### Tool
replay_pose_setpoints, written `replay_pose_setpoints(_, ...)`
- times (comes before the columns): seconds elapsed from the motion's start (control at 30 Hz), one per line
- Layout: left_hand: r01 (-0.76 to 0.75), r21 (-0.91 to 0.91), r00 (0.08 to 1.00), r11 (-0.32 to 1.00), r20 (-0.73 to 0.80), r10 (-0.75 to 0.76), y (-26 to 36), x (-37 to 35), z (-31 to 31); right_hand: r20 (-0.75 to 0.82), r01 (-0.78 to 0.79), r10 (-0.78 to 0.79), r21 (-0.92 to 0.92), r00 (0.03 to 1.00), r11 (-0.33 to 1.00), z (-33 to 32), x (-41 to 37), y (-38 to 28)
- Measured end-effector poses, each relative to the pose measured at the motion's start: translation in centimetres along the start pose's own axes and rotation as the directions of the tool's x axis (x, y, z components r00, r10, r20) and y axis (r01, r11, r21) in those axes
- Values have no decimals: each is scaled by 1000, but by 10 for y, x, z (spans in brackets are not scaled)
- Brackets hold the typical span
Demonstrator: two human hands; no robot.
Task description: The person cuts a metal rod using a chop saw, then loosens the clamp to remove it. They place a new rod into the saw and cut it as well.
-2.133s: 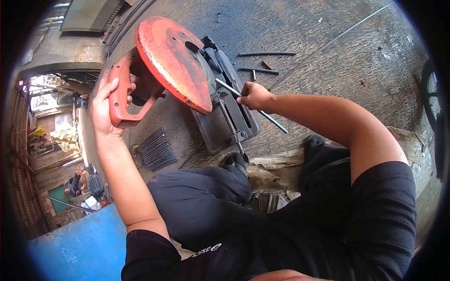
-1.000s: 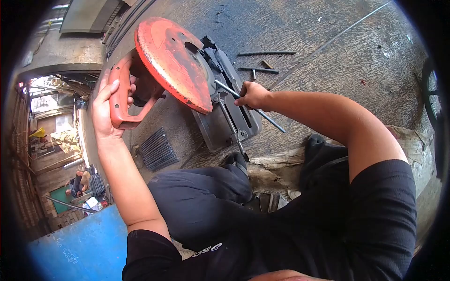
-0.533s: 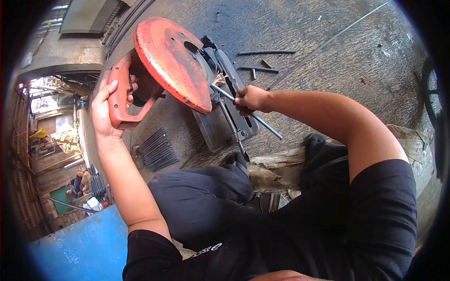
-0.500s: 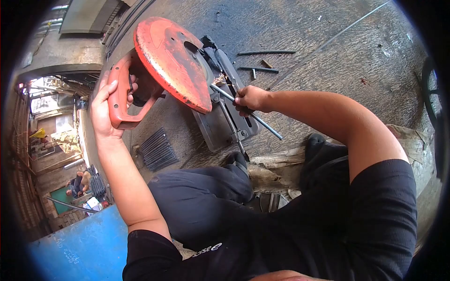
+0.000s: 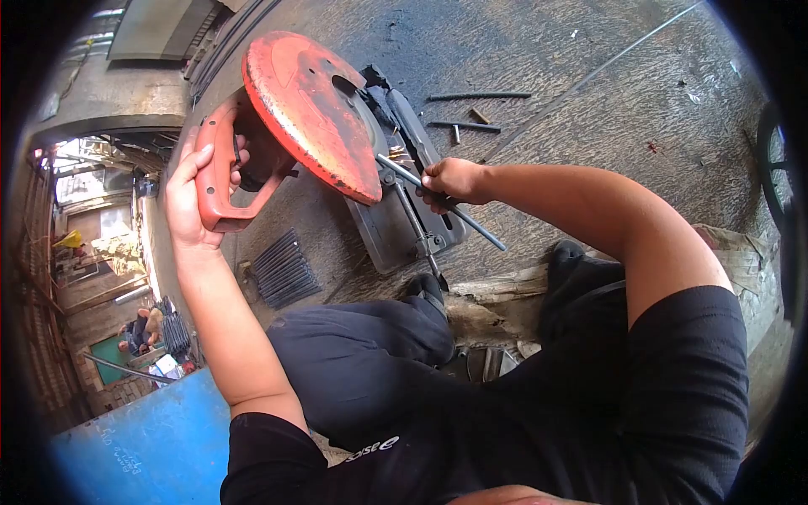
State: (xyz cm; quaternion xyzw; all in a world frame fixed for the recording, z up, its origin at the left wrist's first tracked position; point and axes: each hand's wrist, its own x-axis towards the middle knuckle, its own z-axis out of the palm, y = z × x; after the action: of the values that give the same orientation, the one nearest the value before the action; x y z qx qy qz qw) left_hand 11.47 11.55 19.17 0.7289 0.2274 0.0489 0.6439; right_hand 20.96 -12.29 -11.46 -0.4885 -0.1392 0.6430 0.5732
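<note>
Left hand (image 5: pixel 181 192) closed around the saw's red handle (image 5: pixel 220 168), fingers through the loop, probably to steer the cutting head and work its trigger. Right hand (image 5: pixel 459 180) closed in a fist on a thin metal rod (image 5: pixel 486 232), likely to steady it and set its angle. Rod slants over the grey saw base (image 5: pixel 368 238), far-left end beside the lower edge of the red guard (image 5: pixel 316 118), near-right end free. Small sparks (image 5: pixel 399 155) just beyond the rod's far end; contact with the disc hidden. Clamp screw (image 5: pixel 410 212) runs toward the near side, presumably for easy reach. Rod bundle (image 5: pixel 284 269) on the floor, left, lengths side by side, perhaps for tidy stacking. Loose short pieces (image 5: pixel 478 97) lie far right of the saw.
</note>
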Motion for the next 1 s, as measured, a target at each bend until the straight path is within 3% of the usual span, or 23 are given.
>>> replay_pose_setpoints(0.43, 11, -8, 1000, 1000, -5, -11, 1, -1, 2, -109, 61, -67, -56, 992, 997, 2, 4, 1)
replay_pose_setpoints(0.73, 2, 4, 1000, 1000, -7, -1, 0, -1, 2, -175, 87, -121, -189, 977, 978, 3, 6, -1)
replay_pose_setpoints(1.0, 0, 10, 1000, 1000, -23, 0, 0, -2, 3, -293, 11, -119, -346, 949, 938, 8, 2, -8)
